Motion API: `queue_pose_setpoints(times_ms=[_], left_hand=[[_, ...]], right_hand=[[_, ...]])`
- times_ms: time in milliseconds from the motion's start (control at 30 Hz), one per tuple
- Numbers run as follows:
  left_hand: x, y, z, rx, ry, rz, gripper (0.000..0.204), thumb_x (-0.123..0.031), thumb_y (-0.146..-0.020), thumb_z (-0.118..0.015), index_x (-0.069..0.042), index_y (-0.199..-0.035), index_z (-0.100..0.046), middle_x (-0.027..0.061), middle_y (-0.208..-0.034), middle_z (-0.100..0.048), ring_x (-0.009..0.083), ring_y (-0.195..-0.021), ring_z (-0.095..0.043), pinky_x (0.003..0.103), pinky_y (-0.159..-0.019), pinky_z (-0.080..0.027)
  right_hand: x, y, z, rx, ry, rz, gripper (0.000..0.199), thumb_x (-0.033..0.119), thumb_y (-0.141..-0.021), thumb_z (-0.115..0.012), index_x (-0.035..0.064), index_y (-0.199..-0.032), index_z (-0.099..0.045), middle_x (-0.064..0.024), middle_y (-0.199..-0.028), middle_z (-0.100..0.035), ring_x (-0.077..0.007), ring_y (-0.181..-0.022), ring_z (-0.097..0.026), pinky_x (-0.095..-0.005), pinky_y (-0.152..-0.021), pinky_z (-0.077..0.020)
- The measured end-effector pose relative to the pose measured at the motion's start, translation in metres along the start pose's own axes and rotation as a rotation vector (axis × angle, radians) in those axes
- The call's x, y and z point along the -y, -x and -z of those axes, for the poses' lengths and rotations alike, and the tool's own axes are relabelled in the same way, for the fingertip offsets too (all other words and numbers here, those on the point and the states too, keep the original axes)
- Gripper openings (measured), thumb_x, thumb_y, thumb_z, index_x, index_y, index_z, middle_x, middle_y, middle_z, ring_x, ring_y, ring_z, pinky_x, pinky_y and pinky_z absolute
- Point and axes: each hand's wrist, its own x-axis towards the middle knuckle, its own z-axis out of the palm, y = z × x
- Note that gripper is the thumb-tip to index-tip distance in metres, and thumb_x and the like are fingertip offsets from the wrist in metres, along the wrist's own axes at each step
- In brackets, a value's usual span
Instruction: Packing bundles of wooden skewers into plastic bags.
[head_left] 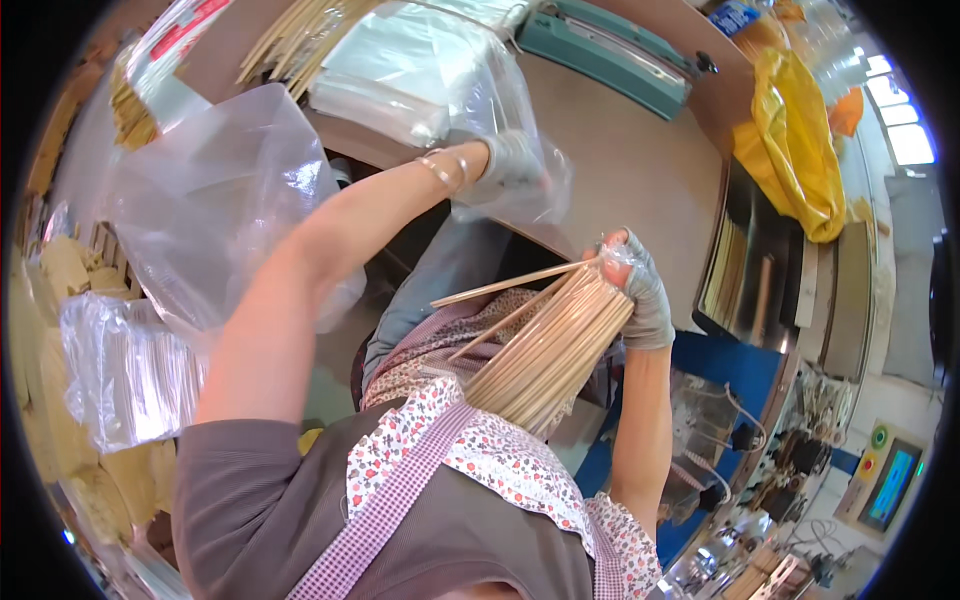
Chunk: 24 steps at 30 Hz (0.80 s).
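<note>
My right hand (640,290), in a pale fingerless glove, is closed round the upper end of a bundle of thin wooden sticks (550,350). The bundle slants down in front of my apron, and a couple of sticks splay out to its left. A bit of clear plastic shows by the fingertips. My left hand (510,165), also gloved, is at the table's near edge among clear plastic bags (480,85). Plastic and blur hide its fingers, so its grip does not show. Loose bag film (545,195) hangs beside it.
A green bag sealer (610,55) stands at the table's back. Loose sticks (290,45) lie behind the bags. To the right are a black tray (745,260) of sticks and a yellow bag (795,145). A large clear bag (220,190) and packed sticks (135,370) are left.
</note>
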Motion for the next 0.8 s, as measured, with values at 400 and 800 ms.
queue_pose_setpoints(times_ms=[400,800], left_hand=[[-0.024,0.022,-0.113,-0.750,0.863,-0.333,0.016,-0.013,-0.094,-0.054,0.001,-0.096,-0.062,0.0038,-0.077,-0.064,0.0125,-0.067,-0.058,0.031,-0.060,-0.049],[-0.054,0.100,-0.111,-1.041,0.164,-0.406,0.011,-0.013,-0.084,-0.068,-0.003,-0.085,-0.064,0.0111,-0.062,-0.060,0.0223,-0.053,-0.059,0.033,-0.053,-0.047]], right_hand=[[-0.017,-0.043,-0.009,0.265,-0.013,-0.052,0.038,0.024,-0.071,-0.071,0.0067,-0.101,-0.056,-0.0076,-0.092,-0.061,-0.0157,-0.082,-0.061,-0.0266,-0.076,-0.0499],[-0.055,-0.079,-0.015,0.150,0.036,-0.069,0.076,0.028,-0.078,-0.067,0.0013,-0.141,-0.033,-0.0098,-0.133,-0.047,-0.0208,-0.118,-0.049,-0.0318,-0.101,-0.0392]])
